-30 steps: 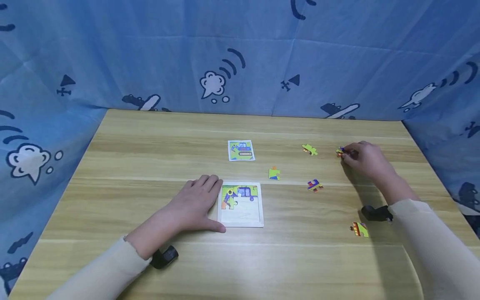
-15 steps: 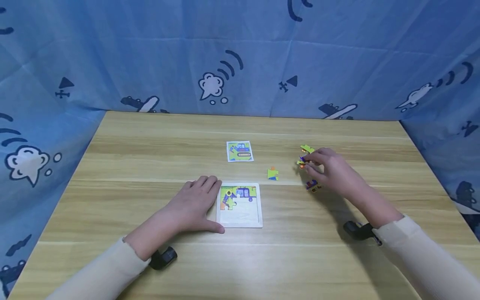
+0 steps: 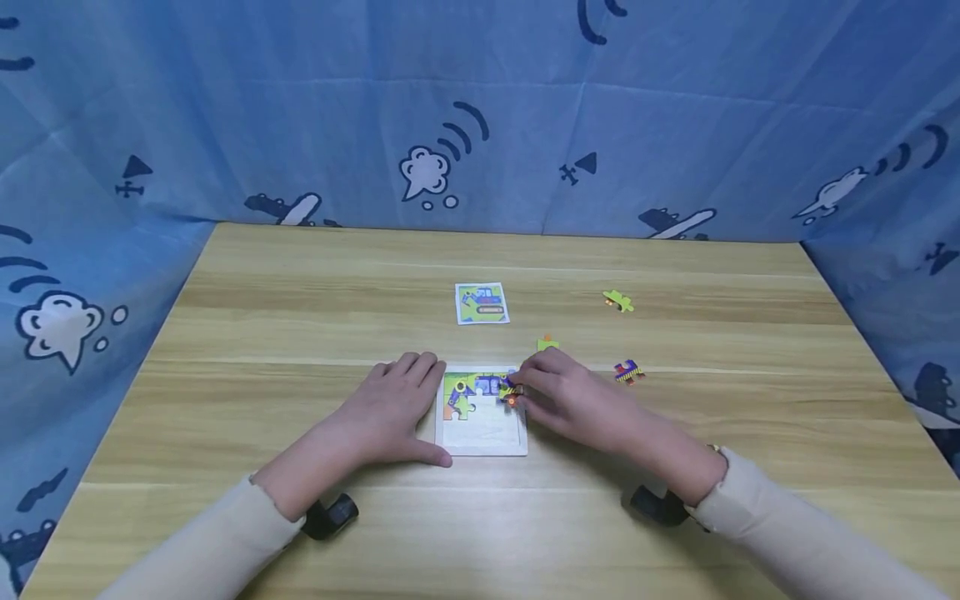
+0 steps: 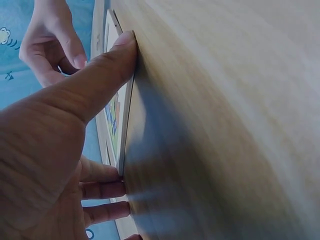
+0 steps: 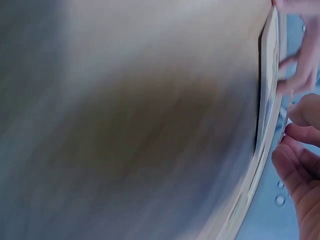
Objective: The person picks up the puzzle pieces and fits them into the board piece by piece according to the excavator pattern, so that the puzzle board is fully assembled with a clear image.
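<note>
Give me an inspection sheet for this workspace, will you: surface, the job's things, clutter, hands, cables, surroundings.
Surface: wood-grain table.
Job's things: white puzzle tray with pieces fitted along its far side and left; small picture card beyond it; three loose pieces in sight to the right, a green piece, a purple striped piece and a partly hidden piece.
Clutter: nothing seen.
Left hand: spread at the tray's left edge.
Right hand: pinches a puzzle piece over the tray's far right part; contact with the tray unclear.
Cables: nothing seen.
Surroundings: blue patterned cloth behind and at both sides.
</note>
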A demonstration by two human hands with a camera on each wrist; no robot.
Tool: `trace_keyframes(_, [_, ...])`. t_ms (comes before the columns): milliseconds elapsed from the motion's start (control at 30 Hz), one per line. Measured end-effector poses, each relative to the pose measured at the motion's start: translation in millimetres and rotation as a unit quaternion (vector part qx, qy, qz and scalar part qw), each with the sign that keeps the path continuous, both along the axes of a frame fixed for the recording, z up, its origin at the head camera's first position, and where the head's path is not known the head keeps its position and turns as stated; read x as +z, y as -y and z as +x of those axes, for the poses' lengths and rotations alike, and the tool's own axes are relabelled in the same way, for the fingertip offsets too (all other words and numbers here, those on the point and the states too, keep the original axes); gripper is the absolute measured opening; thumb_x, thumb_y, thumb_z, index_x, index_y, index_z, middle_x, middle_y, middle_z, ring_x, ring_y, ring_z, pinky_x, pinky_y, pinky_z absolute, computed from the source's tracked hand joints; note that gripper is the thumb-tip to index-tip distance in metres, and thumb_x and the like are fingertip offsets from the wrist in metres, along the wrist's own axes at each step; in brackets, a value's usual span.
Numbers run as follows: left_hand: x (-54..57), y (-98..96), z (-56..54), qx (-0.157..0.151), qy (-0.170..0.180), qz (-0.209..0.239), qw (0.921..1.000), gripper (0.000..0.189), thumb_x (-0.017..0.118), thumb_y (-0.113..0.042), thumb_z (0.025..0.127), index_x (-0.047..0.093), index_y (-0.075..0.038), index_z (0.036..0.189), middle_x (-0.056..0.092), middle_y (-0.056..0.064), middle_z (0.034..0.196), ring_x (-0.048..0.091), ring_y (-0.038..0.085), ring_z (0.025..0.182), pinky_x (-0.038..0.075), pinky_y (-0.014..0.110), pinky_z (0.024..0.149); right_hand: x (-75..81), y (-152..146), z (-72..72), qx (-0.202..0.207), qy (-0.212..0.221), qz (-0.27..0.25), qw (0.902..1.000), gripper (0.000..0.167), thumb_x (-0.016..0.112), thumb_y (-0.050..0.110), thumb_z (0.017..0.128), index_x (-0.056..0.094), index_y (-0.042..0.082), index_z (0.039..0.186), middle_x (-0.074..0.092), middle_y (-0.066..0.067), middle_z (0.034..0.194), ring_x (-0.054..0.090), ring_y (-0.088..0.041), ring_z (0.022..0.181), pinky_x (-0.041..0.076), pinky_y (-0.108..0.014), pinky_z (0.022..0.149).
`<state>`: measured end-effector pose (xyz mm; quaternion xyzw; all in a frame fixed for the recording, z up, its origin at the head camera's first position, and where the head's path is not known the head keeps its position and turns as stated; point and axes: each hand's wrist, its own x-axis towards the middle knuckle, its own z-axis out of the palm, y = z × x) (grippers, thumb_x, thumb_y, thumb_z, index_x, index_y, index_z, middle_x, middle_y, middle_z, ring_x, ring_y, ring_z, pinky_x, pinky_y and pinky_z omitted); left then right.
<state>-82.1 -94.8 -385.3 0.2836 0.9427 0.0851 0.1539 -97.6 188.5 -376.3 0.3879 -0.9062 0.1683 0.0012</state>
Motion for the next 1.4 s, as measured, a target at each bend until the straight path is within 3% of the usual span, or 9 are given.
trace_keyframes(233, [1.2,0.7,-0.7,-0.003,-0.01,-0.001,0.9999,0.122,0.077,-0.078,0.076,0.036,0.002,0.159,0.043,0.017,0.16,0.041,0.036,0.147,0.041,0.058,0.117,-4.4,23.9,8.2,0.05,0.013,0.008,0.9986,0.03,0.077,0.018,0.094,0.076,0.007,0.122,0.071,-0.005,0.115,0.066,-0.015,0.105,0.061,-0.029,0.09])
trace_keyframes(467, [2.6,1.6,0.2,-0.004,-0.004,-0.002,1.0,0.121,0.076,-0.077,0.077,0.035,0.002,0.159,0.042,0.017,0.161,0.041,0.037,0.148,0.041,0.059,0.118,-10.8,34.7,11.3,0.075,-0.031,0.025,0.9964,0.029,0.077,0.017,0.094,0.076,0.004,0.12,0.072,-0.006,0.113,0.066,-0.016,0.104,0.061,-0.028,0.089])
trace_keyframes(767, [1.4,1.9,0.6,-0.005,-0.008,0.003,0.9999,0.12,0.077,-0.076,0.077,0.037,0.002,0.158,0.044,0.017,0.158,0.042,0.036,0.145,0.042,0.059,0.117,-12.7,40.2,12.7,0.079,-0.083,0.05,0.9922,0.028,0.078,0.017,0.093,0.077,0.004,0.118,0.073,-0.005,0.11,0.065,-0.016,0.101,0.061,-0.026,0.086])
trace_keyframes(1400, [0.7,2.2,0.5,-0.003,-0.003,0.007,1.0,0.119,0.077,-0.076,0.078,0.036,0.002,0.159,0.042,0.017,0.159,0.041,0.037,0.147,0.041,0.06,0.118,-11.3,41.8,14.7,0.059,-0.078,0.069,0.9928,0.03,0.08,0.016,0.092,0.077,0.004,0.119,0.072,-0.005,0.11,0.065,-0.017,0.101,0.061,-0.026,0.087])
